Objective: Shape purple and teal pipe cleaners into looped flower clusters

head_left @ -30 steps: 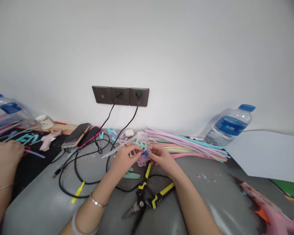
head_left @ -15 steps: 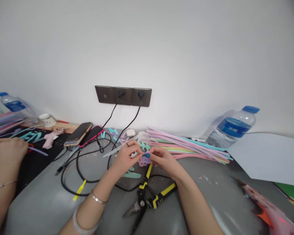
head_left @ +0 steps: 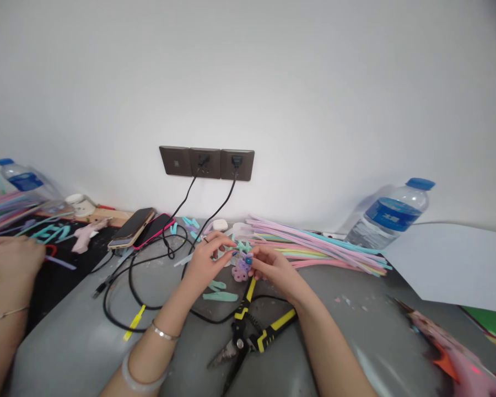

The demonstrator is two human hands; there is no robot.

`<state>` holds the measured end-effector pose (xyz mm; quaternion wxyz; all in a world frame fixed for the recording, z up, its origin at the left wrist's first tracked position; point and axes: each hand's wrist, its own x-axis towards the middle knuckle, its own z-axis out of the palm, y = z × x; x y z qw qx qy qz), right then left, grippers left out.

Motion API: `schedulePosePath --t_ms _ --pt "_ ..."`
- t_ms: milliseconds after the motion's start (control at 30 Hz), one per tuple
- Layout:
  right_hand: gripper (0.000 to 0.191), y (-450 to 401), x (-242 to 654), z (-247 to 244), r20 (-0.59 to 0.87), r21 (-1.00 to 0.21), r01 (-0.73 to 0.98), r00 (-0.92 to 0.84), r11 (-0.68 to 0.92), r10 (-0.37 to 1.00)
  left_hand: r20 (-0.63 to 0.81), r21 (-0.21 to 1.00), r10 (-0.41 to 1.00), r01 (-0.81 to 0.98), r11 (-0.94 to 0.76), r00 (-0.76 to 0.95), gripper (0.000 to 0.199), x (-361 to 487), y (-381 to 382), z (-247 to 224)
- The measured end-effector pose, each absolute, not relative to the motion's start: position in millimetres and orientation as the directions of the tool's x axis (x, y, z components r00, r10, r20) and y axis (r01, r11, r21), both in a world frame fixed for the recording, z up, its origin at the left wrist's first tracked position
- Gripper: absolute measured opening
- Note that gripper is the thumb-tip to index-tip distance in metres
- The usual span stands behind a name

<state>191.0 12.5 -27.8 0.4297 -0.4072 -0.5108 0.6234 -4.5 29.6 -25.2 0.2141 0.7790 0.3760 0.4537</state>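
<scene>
My right hand [head_left: 275, 270] pinches a small purple flower [head_left: 244, 264] shaped from bent pipe cleaners, thumb and forefinger closed on it. Just left of the flower is my left hand [head_left: 209, 262], its thumb and forefinger drawn close in a pinch; whatever lies between those tips is too small to make out. A pink-purple looped flower [head_left: 240, 274] shows below the fingertips, and mint-green pipe-cleaner pieces [head_left: 243, 246] lie behind them. Below my hands, yellow-and-black wire-cutting pliers [head_left: 240, 342] rest with handles spread. Folded green pipe-cleaner strips [head_left: 220, 296] lie beneath my left wrist.
Pastel pipe cleaners [head_left: 314, 242] lie bundled along the wall. A water bottle [head_left: 391, 215], white paper [head_left: 450, 264] and pink glue gun [head_left: 458, 353] are right. Left are phones [head_left: 132, 227], looped black cables [head_left: 130, 281] and another person's hand [head_left: 19, 259].
My left fingertips have drawn slightly left, away from the right ones. The purple flower stays in my right hand and now shows more between the hands.
</scene>
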Motion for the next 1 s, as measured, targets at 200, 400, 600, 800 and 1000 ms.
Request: schedulePosePath --t_ms 200,400,600,800,1000 --pt "0.034 11 192 -25 -0.058 -0.996 -0.042 -0.339 -0.077 0.939 0.6 0.559 0.682 0.391 -0.731 0.418 0.007 -7 30 -21" --pt "0.035 12 196 -26 -0.051 -0.997 -0.039 -0.347 -0.069 0.936 0.634 0.462 0.613 0.406 -0.789 0.47 0.009 -7 26 -16" --pt "0.031 11 196 -28 -0.117 -0.971 -0.146 -0.395 -0.188 0.911 0.686 0.399 0.561 0.405 -0.822 0.464 0.01 -8 24 -15" --pt "0.03 6 193 -21 -0.14 -0.913 -0.285 -0.449 -0.291 0.882 0.782 0.389 0.522 0.389 -0.835 0.341 0.008 -1 18 -15" --pt "0.03 5 191 -18 -0.108 -0.898 -0.34 -0.449 -0.281 0.887 0.823 0.396 0.523 0.436 -0.808 0.223 0.008 7 12 -18"
